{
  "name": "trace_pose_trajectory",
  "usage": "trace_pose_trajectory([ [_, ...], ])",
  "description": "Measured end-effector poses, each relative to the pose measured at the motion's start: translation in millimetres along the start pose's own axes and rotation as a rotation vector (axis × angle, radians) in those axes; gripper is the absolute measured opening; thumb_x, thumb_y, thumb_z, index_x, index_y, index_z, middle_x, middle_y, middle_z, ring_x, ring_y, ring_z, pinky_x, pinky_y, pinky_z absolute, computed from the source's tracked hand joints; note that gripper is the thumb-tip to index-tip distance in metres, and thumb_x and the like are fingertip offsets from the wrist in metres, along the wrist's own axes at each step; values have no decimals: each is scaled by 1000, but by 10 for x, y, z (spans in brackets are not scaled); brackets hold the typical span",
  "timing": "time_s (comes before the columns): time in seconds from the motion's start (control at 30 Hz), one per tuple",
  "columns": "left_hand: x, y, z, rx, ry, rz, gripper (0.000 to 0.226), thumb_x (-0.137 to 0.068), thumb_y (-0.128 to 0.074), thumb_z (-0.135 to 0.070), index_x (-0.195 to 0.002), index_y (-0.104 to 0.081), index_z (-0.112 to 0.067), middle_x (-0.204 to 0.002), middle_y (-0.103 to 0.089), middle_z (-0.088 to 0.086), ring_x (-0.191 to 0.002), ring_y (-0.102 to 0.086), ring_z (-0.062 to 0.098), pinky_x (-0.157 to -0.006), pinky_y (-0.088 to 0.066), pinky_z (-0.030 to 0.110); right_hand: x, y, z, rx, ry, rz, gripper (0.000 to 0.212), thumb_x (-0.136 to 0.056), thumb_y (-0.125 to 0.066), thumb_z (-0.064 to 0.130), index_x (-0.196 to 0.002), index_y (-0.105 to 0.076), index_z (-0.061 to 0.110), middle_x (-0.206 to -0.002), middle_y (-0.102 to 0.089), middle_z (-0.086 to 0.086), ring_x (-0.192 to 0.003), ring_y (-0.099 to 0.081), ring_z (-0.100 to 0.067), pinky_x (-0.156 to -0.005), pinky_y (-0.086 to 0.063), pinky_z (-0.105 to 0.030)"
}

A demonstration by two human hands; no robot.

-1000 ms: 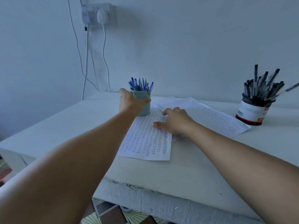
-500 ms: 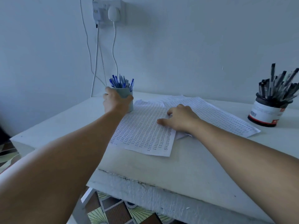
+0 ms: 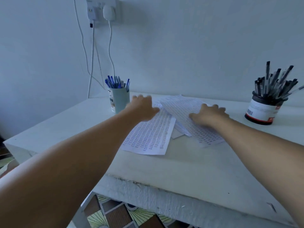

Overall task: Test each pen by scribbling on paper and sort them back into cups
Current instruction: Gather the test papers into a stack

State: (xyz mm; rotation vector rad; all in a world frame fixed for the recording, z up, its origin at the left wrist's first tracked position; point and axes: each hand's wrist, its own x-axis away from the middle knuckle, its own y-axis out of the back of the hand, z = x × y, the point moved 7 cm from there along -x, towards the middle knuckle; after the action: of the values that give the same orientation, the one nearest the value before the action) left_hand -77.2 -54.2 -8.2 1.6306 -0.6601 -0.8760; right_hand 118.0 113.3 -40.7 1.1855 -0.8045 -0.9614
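The left hand point(image 3: 142, 107) is hovering, fingers spread and blurred, right of the blue-pen cup point(image 3: 119, 100); the right hand point(image 3: 207, 115) is pressing loosely spread fingers on the printed sheets point(image 3: 194, 116).

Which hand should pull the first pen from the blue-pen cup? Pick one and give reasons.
Left. The left hand hovers open right beside the blue-pen cup, while the right hand rests on the printed sheets, well placed to steady them, and sits farther from that cup.

Home room, likely: white table point(image 3: 65, 129) against plain wall point(image 3: 181, 46), socket point(image 3: 103, 9) with chargers plugged in, patterned floor tiles point(image 3: 118, 213).
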Motion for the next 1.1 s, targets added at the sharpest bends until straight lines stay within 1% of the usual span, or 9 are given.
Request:
trace_pose_trajectory([
  [0.07, 22, -273, -73, -72, 2, 336, 72, -104, -35, -61, -149, -43, -5, -156, -43, 18, -144, -39, 36, -120, -31, 51, 35, -54, -35, 34, 12, 56, 86, -89, -36, 81, -156, -39, 28, -158, -38, -16, -146, -32, -41, -113, -36, -49],
  [0.13, 86, -314, -182, -95, -40, 433, 70, -108, -27, -57, -157, -32, -8, -165, -30, 13, -153, -27, 31, -124, -21, 49, 71, -25, 13, 54, 55, 40, 83, -91, -28, 85, -152, -46, 32, -156, -42, -12, -145, -32, -37, -111, -34, -48],
  [0.37, -68, -420, -331, -225, -74, 343, 56, -109, -25, -46, -161, -24, -27, -164, -33, 4, -150, -25, 35, -120, -11, 60, 40, 168, 10, -87, 151, -42, 82, -92, -52, 74, -156, -39, 25, -154, -45, -9, -142, -40, -34, -107, -42, -45],
  [0.5, -189, -260, 24, -102, 220, 253, 95, -92, -31, -81, -159, -26, -13, -163, -30, 18, -150, -26, 40, -120, -21, 57, -50, 21, -183, -44, 81, 45, 100, -81, -51, 88, -152, -43, 19, -149, -44, -15, -138, -40, -37, -108, -42, -49],
  [0.67, 39, -398, -135, -80, 94, 547, 75, -100, -34, -66, -161, -27, -22, -165, -31, 5, -150, -33, 30, -121, -26, 48, -18, 50, -21, 22, 168, 12, 90, -81, -44, 92, -135, -59, 22, -149, -44, -12, -139, -37, -36, -107, -41, -47],
  [0.83, -337, -466, -97, 53, 155, 344, 113, -55, -27, -92, -152, -42, -37, -156, -45, -3, -139, -44, 34, -116, -29, 56, -68, 62, 54, -71, 207, 9, 94, -78, -55, 88, -148, -48, 26, -146, -44, -14, -136, -40, -36, -106, -44, -49],
  [0.9, -156, -204, -198, 165, 221, 290, 98, -74, -43, -86, -151, -45, -24, -152, -49, 5, -137, -45, 35, -115, -34, 53, -84, 2, -4, -81, 170, 44, 103, -78, -52, 90, -154, -38, 22, -149, -43, -15, -138, -41, -37, -107, -43, -49],
  [1.0, -115, -109, -133, 423, 364, 267, 61, -103, -55, -45, -149, -45, -7, -153, -46, 13, -139, -46, 33, -114, -39, 42, -82, -37, -18, -9, 172, 32, 105, -81, -45, 91, -155, -37, 18, -150, -44, -15, -140, -38, -36, -105, -40, -48],
  [1.1, -64, -132, -97, 751, 480, 315, 57, -98, -58, -57, -131, -58, -11, -118, -65, 8, -102, -65, 22, -92, -51, 31, -30, 35, 87, 17, 212, -5, 108, -79, -52, 90, -156, -34, 18, -154, -39, -13, -144, -32, -35, -107, -39, -49],
])
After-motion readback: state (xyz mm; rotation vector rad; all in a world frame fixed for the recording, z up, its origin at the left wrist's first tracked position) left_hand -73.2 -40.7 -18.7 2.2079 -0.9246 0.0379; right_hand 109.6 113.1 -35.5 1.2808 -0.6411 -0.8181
